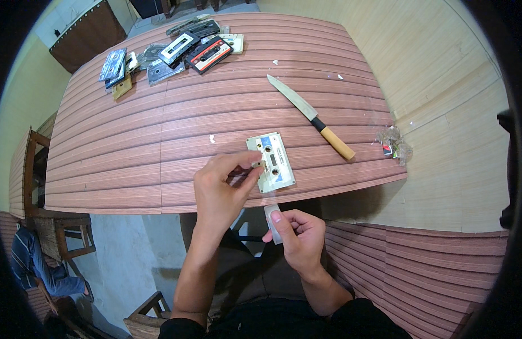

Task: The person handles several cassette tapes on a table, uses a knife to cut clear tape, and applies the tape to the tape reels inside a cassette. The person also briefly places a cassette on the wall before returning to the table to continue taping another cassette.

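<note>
Pinching a tape (pixel 272 160) on the table (pixel 131 147) is the left hand (pixel 221 189) — the right hand (pixel 298 234) pinches a clear strip (pixel 272 220).

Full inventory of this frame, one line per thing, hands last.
cassette: one, cream with blue label, near table edge, under the left fingers
tape roll: one, clear, in the right hand, strip running up to the cassette
knife: one, steel blade, wooden handle, right of the cassette
cassette pile: about ten, mixed colours, far left corner
crumpled wrapper: one, clear, right table edge
table: one, reddish wood
chair: one, wooden, lower left
left hand: pinching at the cassette
right hand: grip shut on tape roll
</note>
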The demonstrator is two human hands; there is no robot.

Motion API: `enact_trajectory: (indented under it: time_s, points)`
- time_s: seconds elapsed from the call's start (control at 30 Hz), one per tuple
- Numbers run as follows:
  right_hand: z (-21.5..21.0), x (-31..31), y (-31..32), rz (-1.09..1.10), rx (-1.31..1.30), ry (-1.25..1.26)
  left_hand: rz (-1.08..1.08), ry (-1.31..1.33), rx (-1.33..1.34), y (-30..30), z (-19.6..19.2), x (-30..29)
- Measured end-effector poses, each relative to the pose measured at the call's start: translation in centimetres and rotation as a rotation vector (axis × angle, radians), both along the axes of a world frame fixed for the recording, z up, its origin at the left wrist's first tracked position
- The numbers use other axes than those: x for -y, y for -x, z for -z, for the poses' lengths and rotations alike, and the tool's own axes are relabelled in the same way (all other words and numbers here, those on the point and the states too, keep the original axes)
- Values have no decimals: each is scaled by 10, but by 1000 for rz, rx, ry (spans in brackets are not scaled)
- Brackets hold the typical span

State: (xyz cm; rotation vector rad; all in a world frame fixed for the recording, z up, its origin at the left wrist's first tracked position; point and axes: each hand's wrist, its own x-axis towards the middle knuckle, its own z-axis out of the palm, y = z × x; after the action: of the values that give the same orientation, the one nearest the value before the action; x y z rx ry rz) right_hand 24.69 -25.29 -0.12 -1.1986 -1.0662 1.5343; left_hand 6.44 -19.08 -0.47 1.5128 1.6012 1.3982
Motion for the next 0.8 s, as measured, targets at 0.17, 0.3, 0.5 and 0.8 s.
enact_trajectory:
  time_s: [0.17,0.3,0.5,0.8]
  points:
    - [1,0,-1,-7,22,-17,144,-115,-176,5,-3,-5]
    - [2,0,0,7,13,-12,166,-82,-278,8,-8,-5]
    - [3,1,-3,-17,50,-38,236,-9,-178,14,-15,-4]
    - [8,2,-3,-10,37,-23,314,36,-200,21,-22,-3]
